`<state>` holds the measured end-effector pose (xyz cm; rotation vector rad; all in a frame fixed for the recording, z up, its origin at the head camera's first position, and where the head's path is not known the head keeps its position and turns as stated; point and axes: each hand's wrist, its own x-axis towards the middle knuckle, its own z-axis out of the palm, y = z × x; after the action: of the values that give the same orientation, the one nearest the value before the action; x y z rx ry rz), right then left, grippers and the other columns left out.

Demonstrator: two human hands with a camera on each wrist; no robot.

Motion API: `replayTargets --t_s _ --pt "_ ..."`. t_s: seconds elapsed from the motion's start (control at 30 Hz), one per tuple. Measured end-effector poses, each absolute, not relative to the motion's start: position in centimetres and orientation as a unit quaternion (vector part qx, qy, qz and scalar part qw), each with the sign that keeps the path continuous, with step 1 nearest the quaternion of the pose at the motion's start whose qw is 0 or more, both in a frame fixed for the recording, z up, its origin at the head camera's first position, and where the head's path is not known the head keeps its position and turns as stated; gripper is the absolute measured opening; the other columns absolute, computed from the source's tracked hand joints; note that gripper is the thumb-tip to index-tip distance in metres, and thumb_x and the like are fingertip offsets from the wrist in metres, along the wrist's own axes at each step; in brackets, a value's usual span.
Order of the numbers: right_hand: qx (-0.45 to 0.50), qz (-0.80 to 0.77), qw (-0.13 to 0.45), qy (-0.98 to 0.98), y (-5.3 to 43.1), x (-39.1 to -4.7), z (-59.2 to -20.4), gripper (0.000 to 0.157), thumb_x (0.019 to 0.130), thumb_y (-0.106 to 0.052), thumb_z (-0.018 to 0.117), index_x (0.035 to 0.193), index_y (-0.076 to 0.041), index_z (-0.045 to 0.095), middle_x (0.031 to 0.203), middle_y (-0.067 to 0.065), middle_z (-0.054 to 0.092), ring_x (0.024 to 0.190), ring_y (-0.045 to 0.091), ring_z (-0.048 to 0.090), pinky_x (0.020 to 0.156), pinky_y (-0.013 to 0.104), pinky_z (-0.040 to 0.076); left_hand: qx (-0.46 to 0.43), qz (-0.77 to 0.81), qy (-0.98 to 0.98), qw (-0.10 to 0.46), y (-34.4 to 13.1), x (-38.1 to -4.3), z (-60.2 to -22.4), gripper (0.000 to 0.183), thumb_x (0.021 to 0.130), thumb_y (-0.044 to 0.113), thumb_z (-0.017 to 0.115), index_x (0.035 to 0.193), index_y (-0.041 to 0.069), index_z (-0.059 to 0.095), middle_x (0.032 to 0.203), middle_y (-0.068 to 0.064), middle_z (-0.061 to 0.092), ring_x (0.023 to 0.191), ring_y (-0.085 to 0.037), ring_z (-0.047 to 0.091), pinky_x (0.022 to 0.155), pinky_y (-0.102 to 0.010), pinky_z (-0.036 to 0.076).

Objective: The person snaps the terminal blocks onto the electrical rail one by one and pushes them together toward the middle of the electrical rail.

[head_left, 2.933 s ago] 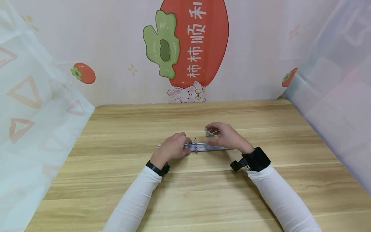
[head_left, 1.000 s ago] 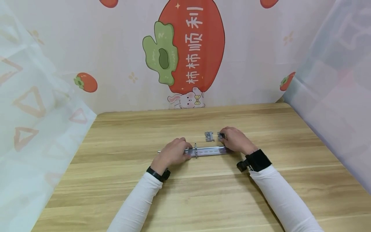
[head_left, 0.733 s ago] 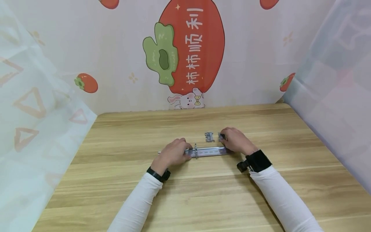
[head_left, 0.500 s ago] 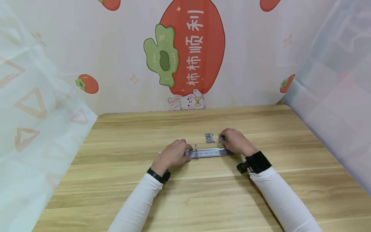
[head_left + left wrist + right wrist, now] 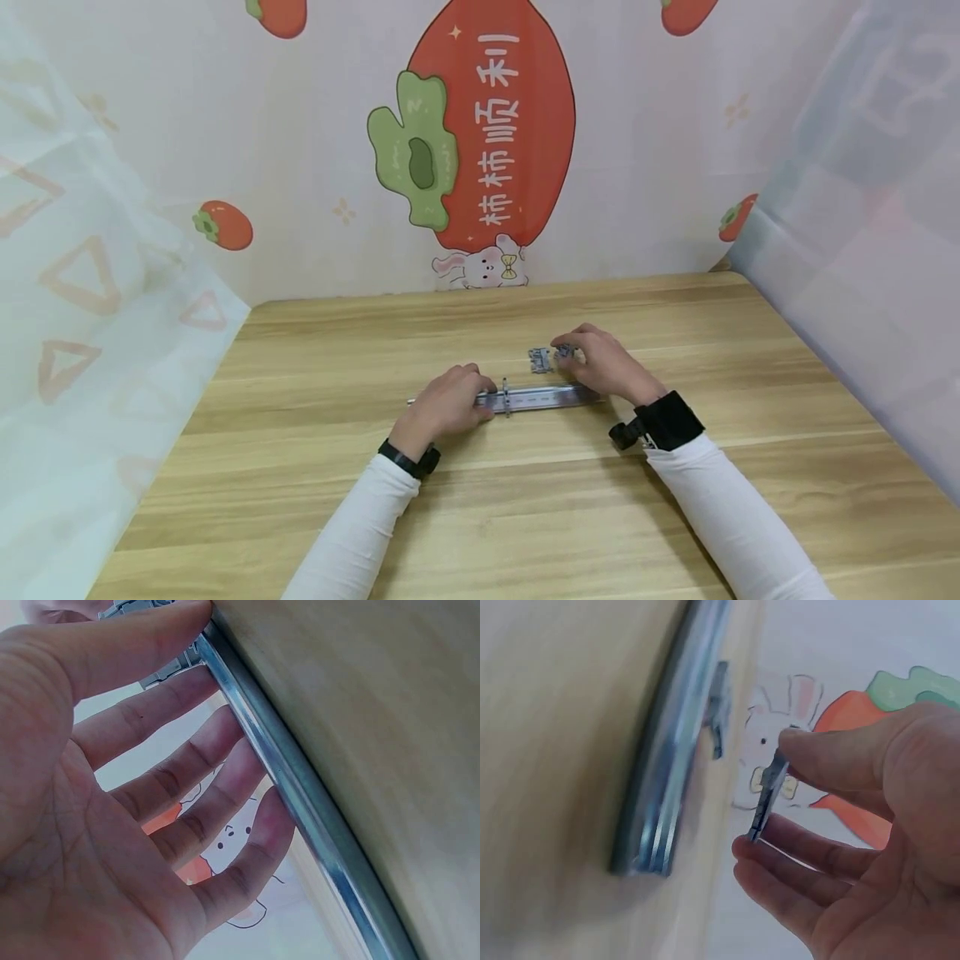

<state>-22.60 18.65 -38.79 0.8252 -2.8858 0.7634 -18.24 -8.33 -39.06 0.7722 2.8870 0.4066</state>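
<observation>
A silver slotted DIN rail lies crosswise on the table. My left hand grips its left part, thumb on the near edge and fingers along the far edge; in the left wrist view the fingertips touch the rail. A thin grey terminal block stands across the rail just right of that hand. My right hand pinches another grey terminal block between thumb and fingertips, held on edge beyond the rail's right part. A third terminal block lies flat behind the rail, left of the right hand.
The wooden table runs under both hands. A white printed cloth hangs behind it, with more cloth along the left and right sides. Each wrist wears a black strap with a small camera.
One terminal block has been put down behind the rail by my right hand. That hand has then taken another from the table, raised it and shifted slightly left. My left hand stays on the rail.
</observation>
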Motion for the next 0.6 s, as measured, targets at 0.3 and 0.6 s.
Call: replayTargets --t_s 0.3,0.6 --pt "0.285 0.304 -0.009 -0.909 17.93 -22.29 -38.07 0.032 0.089 -0.019 0.058 0.120 -0.013 0.060 0.116 0.009 0.052 0.101 0.025 0.051 0.079 0.038 0.042 0.252 0.143 0.955 0.064 -8.50 -18.00 -39.12 0.036 0.082 0.033 0.067 0.114 0.015 0.064 0.099 0.001 0.054 0.082 -0.012 0.046 0.070 -0.027 0.039" --pt "0.277 0.332 -0.036 -0.901 17.56 -22.06 -37.92 0.031 0.088 -0.024 0.060 0.118 -0.014 0.061 0.114 0.006 0.050 0.100 0.025 0.052 0.083 0.037 0.043 0.261 0.140 0.953 0.061 -8.54 -18.16 -39.09 0.036 0.082 0.033 0.067 0.114 0.015 0.064 0.098 0.001 0.055 0.081 -0.011 0.046 0.069 -0.027 0.039"
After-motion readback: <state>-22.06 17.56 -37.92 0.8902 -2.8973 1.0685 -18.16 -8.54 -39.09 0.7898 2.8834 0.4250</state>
